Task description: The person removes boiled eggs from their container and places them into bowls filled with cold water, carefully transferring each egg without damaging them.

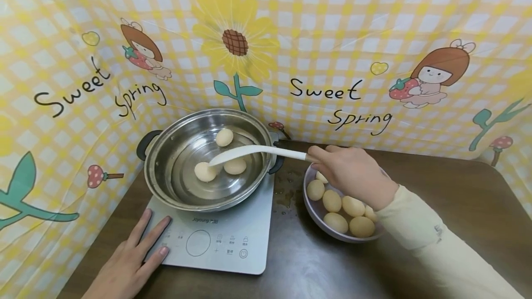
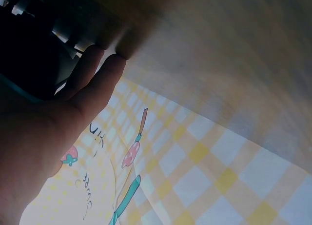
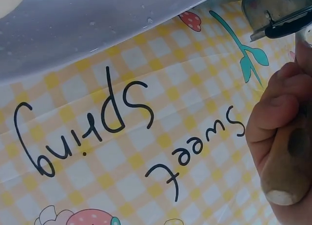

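Observation:
My right hand (image 1: 353,174) grips a white spoon (image 1: 266,149) by its handle, whose wooden end (image 3: 285,171) shows in the right wrist view. The spoon reaches left over the rim of a wide steel pot (image 1: 166,197), its far end at an egg (image 1: 205,172). A second egg (image 1: 235,166) lies partly behind the spoon and a third egg (image 1: 224,137) farther back, all in clear water. Below the right hand is a lavender bowl (image 1: 328,234) with several eggs. My left hand (image 1: 129,257) rests with spread fingers on the left edge of a white induction cooker (image 1: 224,262).
The pot stands on the cooker, with black side handles (image 1: 145,144) sticking out. Water droplets (image 1: 287,197) wet the brown table (image 1: 299,271) between cooker and bowl. A yellow checked cloth (image 1: 324,36) hangs close behind and along the left.

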Motion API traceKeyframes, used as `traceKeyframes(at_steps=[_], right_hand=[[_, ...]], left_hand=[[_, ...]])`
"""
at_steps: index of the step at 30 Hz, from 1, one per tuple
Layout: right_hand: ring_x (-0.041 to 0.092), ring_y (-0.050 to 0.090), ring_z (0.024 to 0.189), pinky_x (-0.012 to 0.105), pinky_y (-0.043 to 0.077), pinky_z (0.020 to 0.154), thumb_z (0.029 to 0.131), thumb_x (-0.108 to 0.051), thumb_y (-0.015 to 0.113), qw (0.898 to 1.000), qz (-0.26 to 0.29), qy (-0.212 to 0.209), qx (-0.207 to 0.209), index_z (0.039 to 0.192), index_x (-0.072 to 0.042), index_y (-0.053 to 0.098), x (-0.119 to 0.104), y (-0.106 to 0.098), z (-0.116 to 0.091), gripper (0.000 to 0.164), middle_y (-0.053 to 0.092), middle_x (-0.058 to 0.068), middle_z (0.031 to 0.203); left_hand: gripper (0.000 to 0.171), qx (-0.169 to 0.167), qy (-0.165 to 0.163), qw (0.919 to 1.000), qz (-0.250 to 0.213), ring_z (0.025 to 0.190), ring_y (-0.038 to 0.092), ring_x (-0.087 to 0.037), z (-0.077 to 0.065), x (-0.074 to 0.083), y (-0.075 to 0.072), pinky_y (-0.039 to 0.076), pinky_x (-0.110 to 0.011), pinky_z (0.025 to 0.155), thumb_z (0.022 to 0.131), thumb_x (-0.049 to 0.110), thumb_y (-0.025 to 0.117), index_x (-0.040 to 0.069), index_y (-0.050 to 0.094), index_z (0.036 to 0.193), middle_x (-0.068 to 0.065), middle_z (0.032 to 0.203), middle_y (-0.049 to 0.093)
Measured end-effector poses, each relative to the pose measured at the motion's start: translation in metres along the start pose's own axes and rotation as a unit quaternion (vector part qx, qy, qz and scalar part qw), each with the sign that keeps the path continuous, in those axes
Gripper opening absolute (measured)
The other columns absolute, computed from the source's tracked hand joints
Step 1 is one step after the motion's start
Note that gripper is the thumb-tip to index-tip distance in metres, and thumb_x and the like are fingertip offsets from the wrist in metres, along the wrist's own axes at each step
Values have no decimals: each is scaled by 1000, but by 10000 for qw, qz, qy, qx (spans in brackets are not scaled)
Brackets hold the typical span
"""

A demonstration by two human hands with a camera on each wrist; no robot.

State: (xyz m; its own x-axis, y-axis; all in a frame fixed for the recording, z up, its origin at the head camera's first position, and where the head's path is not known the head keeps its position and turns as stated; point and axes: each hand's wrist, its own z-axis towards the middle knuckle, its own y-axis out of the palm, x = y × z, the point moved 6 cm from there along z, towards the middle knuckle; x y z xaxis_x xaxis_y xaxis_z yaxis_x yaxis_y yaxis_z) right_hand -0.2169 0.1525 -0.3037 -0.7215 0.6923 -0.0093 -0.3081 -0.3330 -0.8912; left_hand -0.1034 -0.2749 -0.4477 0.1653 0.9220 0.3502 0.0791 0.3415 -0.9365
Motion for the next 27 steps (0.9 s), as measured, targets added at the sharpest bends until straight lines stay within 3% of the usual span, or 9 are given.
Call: traceKeyframes(at_steps=[7,15,22,27], right_hand=[[4,43,53,30,39,44,93,-22,77,9985,288,244,-404,98,-23,60,1,-9,-5,18,50,-15,68],[-2,43,53,27,40,48,93,-22,77,9907,867,218,-1027,100,-24,68,-4,-20,-1,11,56,-21,73],[-2,41,53,26,41,51,96,-23,73,9759,1525,125,-1554,101,-23,72,-7,-15,7,5,56,-21,77],[-2,36,47,26,38,47,99,-24,68,9646,1786,214,-1929,96,-23,69,-12,-8,16,4,48,-17,64]], left_hand=[[63,-91,-45,9999,-7,117,44,-66,0,2,-1,40,-75,79,106,40,53,24,28,162,-19,167,3],[63,-66,-81,9999,6,119,44,-64,-1,2,-2,40,-75,80,106,40,53,26,28,162,-17,168,2],[63,-16,-43,10000,19,119,43,-64,-1,1,-1,40,-75,80,106,40,53,26,28,162,-16,168,1],[63,-45,-44,10000,-21,122,40,-64,-1,2,-1,38,-75,82,106,40,52,26,27,162,-15,168,0]])
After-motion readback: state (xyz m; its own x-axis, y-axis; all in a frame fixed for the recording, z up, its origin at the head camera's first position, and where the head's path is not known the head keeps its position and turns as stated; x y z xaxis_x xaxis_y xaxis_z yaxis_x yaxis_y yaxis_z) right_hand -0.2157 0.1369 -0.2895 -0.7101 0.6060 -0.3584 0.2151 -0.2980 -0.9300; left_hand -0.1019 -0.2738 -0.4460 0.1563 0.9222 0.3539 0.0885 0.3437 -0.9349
